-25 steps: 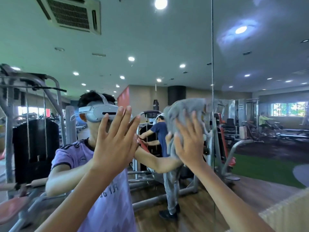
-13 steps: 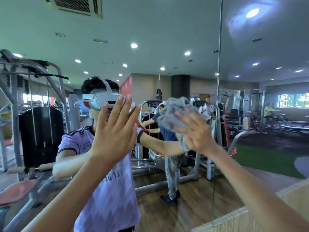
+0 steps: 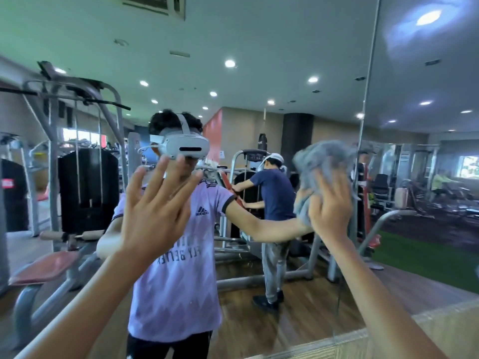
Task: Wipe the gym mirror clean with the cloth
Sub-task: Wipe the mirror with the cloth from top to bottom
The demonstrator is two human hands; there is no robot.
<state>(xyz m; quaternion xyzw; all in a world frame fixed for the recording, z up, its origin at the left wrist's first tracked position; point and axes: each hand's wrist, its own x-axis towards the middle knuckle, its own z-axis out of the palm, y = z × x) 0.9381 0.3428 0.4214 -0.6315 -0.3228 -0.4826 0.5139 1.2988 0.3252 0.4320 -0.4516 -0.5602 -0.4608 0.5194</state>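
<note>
A large wall mirror (image 3: pixel 272 47) fills the view and reflects the gym and me. My right hand (image 3: pixel 330 206) presses a crumpled grey cloth (image 3: pixel 318 161) flat against the glass, just left of the vertical seam (image 3: pixel 368 99) between two mirror panels. The cloth bunches above and to the left of my fingers. My left hand (image 3: pixel 155 206) is spread flat with fingers apart, palm toward the mirror at centre left, holding nothing. Whether it touches the glass I cannot tell.
A pale ledge (image 3: pixel 427 330) runs along the mirror's bottom edge at lower right. Reflected in the glass are weight machines (image 3: pixel 85 177), another person in a dark blue shirt (image 3: pixel 274 200), a wooden floor and green turf (image 3: pixel 425 257).
My right hand has slid the cloth to the right, toward the panel seam, and slightly up. The view has shifted left and down. My left hand stays spread in about the same place.
</note>
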